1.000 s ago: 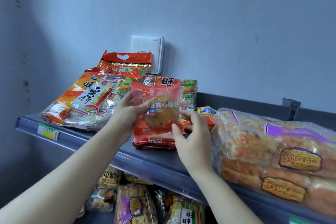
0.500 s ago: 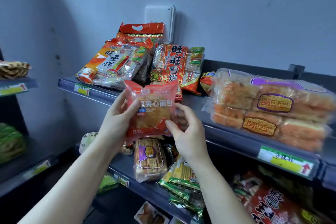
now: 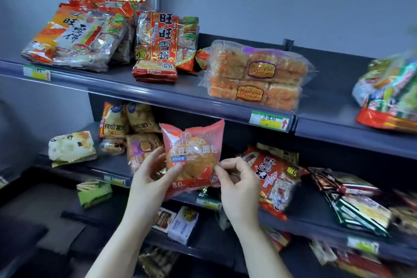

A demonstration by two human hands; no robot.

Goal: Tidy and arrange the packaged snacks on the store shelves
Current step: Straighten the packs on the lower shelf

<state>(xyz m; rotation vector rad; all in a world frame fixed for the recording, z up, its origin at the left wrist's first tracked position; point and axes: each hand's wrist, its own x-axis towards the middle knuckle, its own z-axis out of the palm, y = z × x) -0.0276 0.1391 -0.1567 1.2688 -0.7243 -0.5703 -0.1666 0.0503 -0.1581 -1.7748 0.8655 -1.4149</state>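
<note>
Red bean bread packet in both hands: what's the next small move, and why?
Probably ease the red bean bread packet forward onto the middle shelf: left hand and right hand hold it just in front of a gap between the purple-labelled pack and the red cracker bag.

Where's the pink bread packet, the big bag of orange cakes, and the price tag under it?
pink bread packet (image 3: 194,148), head view, its printed front
big bag of orange cakes (image 3: 261,70), head view, its upper purple label
price tag under the cakes (image 3: 267,122), head view, its yellow middle
</note>
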